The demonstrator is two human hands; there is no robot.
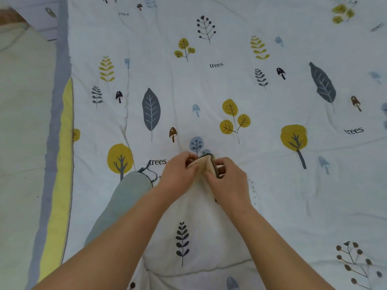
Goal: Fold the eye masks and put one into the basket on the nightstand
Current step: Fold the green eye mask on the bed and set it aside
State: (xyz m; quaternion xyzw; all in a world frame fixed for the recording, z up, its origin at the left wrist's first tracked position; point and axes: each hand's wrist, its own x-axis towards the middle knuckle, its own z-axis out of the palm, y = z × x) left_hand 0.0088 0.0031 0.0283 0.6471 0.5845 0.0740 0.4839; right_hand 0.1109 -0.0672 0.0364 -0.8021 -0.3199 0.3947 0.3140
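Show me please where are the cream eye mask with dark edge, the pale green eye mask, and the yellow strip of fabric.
Cream eye mask with dark edge [202, 164], head view, its folded cream face.
Pale green eye mask [127, 193], head view, its flat middle.
Yellow strip of fabric [62, 164], head view, mid-length.

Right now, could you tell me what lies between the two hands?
In the head view, the cream eye mask with dark trim, pinched folded between left hand and right hand.

Both hands [206, 174] on cream eye mask [202, 164]
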